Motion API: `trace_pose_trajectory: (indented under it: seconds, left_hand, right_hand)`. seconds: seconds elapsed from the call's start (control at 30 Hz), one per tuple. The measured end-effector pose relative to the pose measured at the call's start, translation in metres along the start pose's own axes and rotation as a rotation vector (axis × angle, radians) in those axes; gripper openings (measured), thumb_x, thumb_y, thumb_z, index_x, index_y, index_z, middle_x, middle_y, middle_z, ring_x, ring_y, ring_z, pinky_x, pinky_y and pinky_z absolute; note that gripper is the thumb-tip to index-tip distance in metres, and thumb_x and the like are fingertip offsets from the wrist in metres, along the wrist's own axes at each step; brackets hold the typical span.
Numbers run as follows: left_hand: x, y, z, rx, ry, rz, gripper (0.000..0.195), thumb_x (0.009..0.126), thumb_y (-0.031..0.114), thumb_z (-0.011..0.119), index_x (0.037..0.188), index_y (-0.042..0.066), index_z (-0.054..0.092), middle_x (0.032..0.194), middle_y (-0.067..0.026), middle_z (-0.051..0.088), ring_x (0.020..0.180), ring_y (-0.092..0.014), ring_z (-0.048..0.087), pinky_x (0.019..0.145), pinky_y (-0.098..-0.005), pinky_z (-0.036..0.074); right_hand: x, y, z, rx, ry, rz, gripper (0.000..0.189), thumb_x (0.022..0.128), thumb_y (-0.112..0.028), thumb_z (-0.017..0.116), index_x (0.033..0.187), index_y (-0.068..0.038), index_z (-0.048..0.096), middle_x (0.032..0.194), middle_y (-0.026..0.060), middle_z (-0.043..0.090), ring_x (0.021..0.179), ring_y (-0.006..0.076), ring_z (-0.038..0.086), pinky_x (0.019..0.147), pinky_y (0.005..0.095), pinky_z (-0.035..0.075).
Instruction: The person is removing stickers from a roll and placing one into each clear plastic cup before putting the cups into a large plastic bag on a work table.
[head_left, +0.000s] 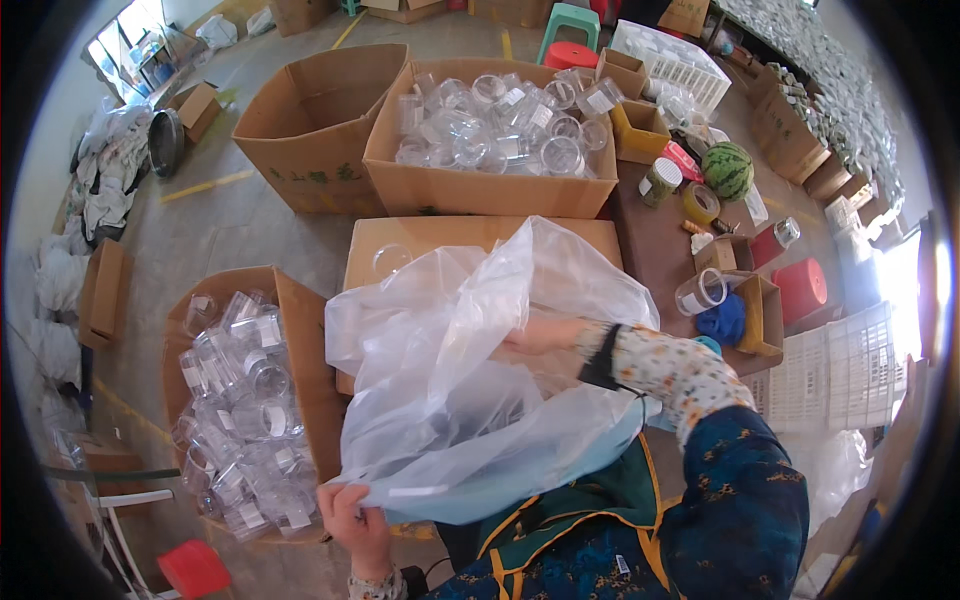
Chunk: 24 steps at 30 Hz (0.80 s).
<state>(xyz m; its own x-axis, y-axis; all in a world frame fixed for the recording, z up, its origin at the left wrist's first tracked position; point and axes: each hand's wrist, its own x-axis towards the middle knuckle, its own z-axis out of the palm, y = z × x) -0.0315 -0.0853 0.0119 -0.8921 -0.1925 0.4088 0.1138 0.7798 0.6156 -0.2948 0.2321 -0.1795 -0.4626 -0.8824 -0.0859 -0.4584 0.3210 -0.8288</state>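
A large translucent plastic bag (442, 360) spreads across my lap and over a closed cardboard box (480, 229). My left hand (356, 521) grips the bag's near left edge between thumb and fingers. My right hand (536, 337) reaches into the bag's folds near its middle; the plastic partly covers its fingers, so its grip cannot be made out. A round clear lid or jar rim (392, 259) lies on the box behind the bag. To the left, an open carton (296, 360) holds many clear plastic jars (247, 405) bearing white labels.
Behind stand a carton (487, 187) full of clear jars and an open carton (307, 150). The brown table (652, 247) at right bears a watermelon (727, 171), a tape roll (701, 203), a filled jar (660, 182) and small boxes. White plastic crates (832, 367) stand at far right.
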Motion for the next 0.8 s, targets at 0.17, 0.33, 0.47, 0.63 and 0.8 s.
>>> trace_pose_trajectory:
  seconds: [0.17,0.33,0.47,0.63,0.8]
  left_hand:
    - [-0.019,-0.007,-0.039,0.108,0.272,0.017,0.023,0.066,-0.005,0.052,0.086,0.006,0.055,0.082,-0.0112,0.048,0.075,-0.029,0.049,0.066,-0.0360,0.040]
    - [-0.034,-0.015,-0.063,0.098,0.327,0.014,0.021,0.067,-0.004,0.054,0.085,0.007,0.055,0.080,-0.0103,0.047,0.073,-0.028,0.048,0.062,-0.0348,0.039]
    - [-0.034,-0.017,-0.076,0.208,0.164,-0.152,0.029,0.066,-0.008,0.046,0.089,0.003,0.060,0.085,-0.0165,0.054,0.077,-0.034,0.053,0.068,-0.0400,0.044]
    - [-0.029,-0.032,-0.070,0.105,0.159,-0.257,0.031,0.064,-0.010,0.043,0.086,0.003,0.060,0.082,-0.0158,0.054,0.078,-0.034,0.052,0.068,-0.0400,0.044]
    - [-0.034,-0.060,-0.065,0.031,0.165,-0.233,0.031,0.063,-0.009,0.042,0.085,0.003,0.060,0.079,-0.0150,0.055,0.075,-0.033,0.053,0.067,-0.0392,0.044]
  right_hand:
    - [0.100,-0.004,0.010,-0.181,0.042,0.300,0.029,0.096,-0.024,0.045,0.107,-0.002,0.061,0.096,0.0171,0.065,0.094,0.0315,0.060,0.086,0.0383,0.046]
    - [0.171,0.004,0.029,-0.293,0.064,0.437,0.030,0.096,-0.025,0.045,0.107,-0.002,0.062,0.096,0.0172,0.065,0.094,0.0319,0.060,0.086,0.0387,0.046]
    - [0.205,0.014,0.044,-0.348,0.058,0.509,0.031,0.096,-0.026,0.045,0.107,-0.003,0.062,0.097,0.0172,0.065,0.094,0.0321,0.060,0.086,0.0390,0.046]
    - [0.236,0.021,0.052,-0.384,0.050,0.550,0.032,0.097,-0.027,0.044,0.107,-0.003,0.062,0.097,0.0172,0.065,0.094,0.0325,0.060,0.086,0.0395,0.046]
    - [0.257,0.026,0.055,-0.412,0.045,0.583,0.033,0.097,-0.029,0.044,0.107,-0.003,0.062,0.098,0.0172,0.065,0.094,0.0328,0.060,0.086,0.0399,0.046]
